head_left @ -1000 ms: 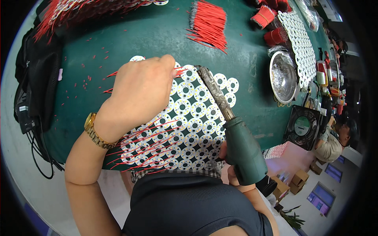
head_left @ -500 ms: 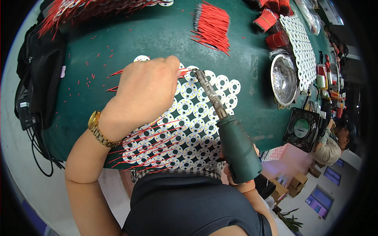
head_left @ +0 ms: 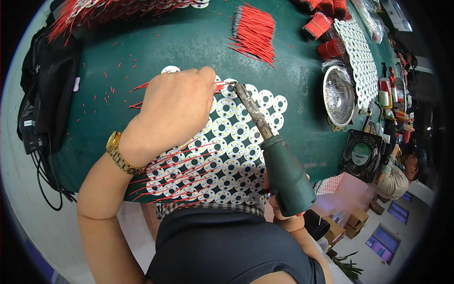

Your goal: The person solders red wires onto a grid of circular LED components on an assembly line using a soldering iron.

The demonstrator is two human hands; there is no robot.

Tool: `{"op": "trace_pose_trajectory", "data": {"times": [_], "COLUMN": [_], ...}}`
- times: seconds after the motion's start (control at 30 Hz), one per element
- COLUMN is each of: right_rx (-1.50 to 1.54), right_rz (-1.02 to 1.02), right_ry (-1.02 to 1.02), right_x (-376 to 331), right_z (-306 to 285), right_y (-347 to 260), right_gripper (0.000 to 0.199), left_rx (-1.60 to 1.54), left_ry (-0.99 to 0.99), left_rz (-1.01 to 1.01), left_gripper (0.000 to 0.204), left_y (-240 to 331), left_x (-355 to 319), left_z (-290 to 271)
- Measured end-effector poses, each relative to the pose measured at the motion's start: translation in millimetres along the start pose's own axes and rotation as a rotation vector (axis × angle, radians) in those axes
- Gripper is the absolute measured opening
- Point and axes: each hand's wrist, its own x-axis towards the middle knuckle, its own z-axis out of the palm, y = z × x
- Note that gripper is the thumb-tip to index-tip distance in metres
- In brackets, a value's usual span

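A sheet of joined round white LED boards [head_left: 235,149] lies on the green table in front of me. My left hand [head_left: 177,111] is closed over its upper left part, pinching thin red wires [head_left: 219,86] whose ends reach a board in the top row. From the right, a soldering iron [head_left: 288,175] with a dark green handle slants in, its tip beside those wire ends. Mostly hidden behind that handle, my right hand [head_left: 283,208] grips it. More red wires [head_left: 182,177] stick out leftward from the sheet's lower left boards.
A bundle of red wires [head_left: 253,33] lies at the back. To the right are a metal bowl [head_left: 339,97], a black fan [head_left: 362,155], another board sheet [head_left: 359,61] and banded wire bundles [head_left: 318,24]. A black bag [head_left: 49,90] sits at left. Another person [head_left: 397,177] is farther right.
The soldering iron's handle has shifted very slightly up and right, its tip staying by the same board. My left hand keeps its place on the wires.
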Motion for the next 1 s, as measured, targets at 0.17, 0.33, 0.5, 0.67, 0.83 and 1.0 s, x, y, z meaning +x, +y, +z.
{"op": "trace_pose_trajectory", "data": {"times": [0.17,0.33,0.5,0.67,0.83,1.0], "right_rx": [0.075,-0.009,-0.048,0.061,0.118,0.094], "right_rz": [0.113,0.106,0.073,0.046,0.054,0.014], "right_ry": [0.039,0.082,0.099,0.095,0.098,0.096], "right_x": [-3,-9,-4,-2,-1,5], "right_z": [1,0,1,5,5,3], "right_y": [-7,-1,3,3,1,-4], "right_gripper": [0.061,0.075,0.076,0.064,0.063,0.061], "left_rx": [-0.004,0.002,0.013,0.019,0.022,0.029], "left_ry": [0.008,0.015,0.022,0.029,0.028,0.031], "left_rz": [-0.003,0.011,0.014,0.029,0.027,0.026], "left_gripper": [0.016,0.015,0.016,0.017,0.018,0.018], "left_y": [0,-2,-3,-4,-5,-5], "left_x": [0,-1,-1,-1,-1,-2], "left_z": [0,4,4,5,6,5]}}
